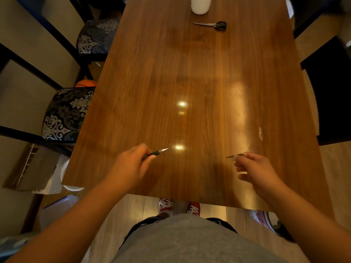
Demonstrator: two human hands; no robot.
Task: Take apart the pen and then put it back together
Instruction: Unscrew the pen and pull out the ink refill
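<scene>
Head view: blurred thin pen part (232, 156) at right-hand fingers (239, 165).

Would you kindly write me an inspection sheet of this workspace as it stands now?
Surface: glossy wooden table, lamp glare on it, a pale scuff near its right edge.
Job's things: pen body, tip pointing away, in the left hand; a thin dark pen part, blurred, in the right hand.
Clutter: scissors and a white container at the far end.
Hands: both held apart over the near edge, each closed on its piece.
Cables: nothing seen.
Surroundings: patterned chairs on the left, an orange ball under the table edge, red shoes on the floor.
</scene>
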